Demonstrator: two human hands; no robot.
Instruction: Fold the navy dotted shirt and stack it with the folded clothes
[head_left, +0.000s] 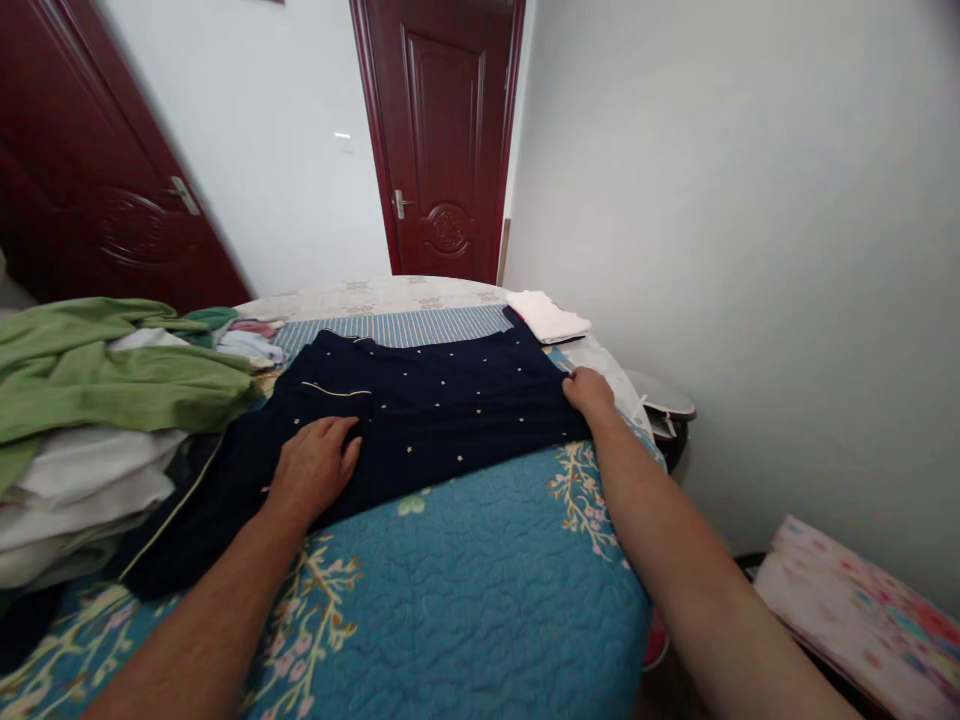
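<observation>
A navy pajama shirt [427, 400] with small pale flowers and cream piping lies spread across the table, its left sleeve reaching toward me. My left hand [319, 465] rests on the shirt near the piped pocket, palm down with the thumb apart from the fingers. At the shirt's right end, my right hand [589, 390] is closed on the edge of the cloth. The fingertips of that hand are partly hidden.
Green clothing [127, 370] and white clothing [97, 465] are heaped at the left. A folded white cloth [547, 317] lies at the far right. Beneath everything is a blue quilted floral cover [480, 590]. A wall [750, 250] runs along the right, with a floral box [847, 610] below.
</observation>
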